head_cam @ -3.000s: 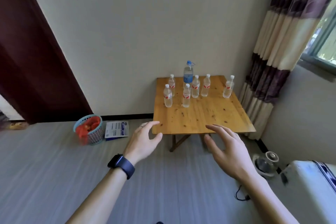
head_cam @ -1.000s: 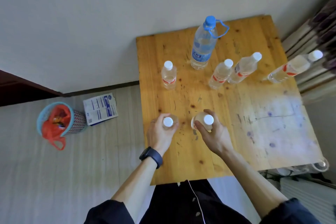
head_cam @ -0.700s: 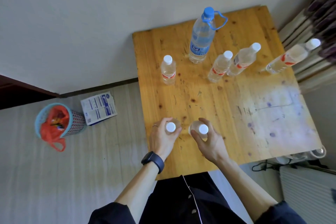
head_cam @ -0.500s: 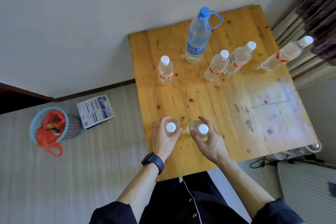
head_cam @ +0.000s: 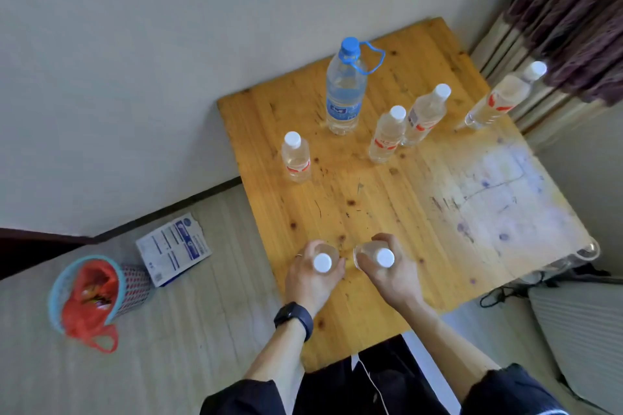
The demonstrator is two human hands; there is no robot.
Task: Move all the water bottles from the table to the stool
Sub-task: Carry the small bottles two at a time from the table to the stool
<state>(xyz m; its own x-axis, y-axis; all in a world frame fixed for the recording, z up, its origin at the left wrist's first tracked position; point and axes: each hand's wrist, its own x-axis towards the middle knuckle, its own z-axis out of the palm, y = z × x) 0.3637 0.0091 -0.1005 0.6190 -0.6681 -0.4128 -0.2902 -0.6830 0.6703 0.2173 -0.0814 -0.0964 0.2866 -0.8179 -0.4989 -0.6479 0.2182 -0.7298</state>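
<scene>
I look down on a wooden table (head_cam: 421,212). My left hand (head_cam: 308,280) is closed around a small white-capped water bottle (head_cam: 322,261), and my right hand (head_cam: 392,274) grips another small bottle (head_cam: 384,257) right beside it, near the table's front left. Further back stand several more bottles: a small one (head_cam: 296,157) at the left, a large blue-capped bottle (head_cam: 344,87), a close pair (head_cam: 387,133) (head_cam: 424,114), and one (head_cam: 502,98) at the far right edge. No stool is in view.
On the floor to the left sit a blue basket with a red bag (head_cam: 94,293) and a printed white packet (head_cam: 173,249). A curtain (head_cam: 569,10) hangs at the right behind the table. A cable (head_cam: 499,293) and a white ribbed object (head_cam: 586,330) lie right of the table.
Three seconds ago both hands were open, reaching from across the room. Over the last second they have held the two front bottles and drawn them slightly toward me.
</scene>
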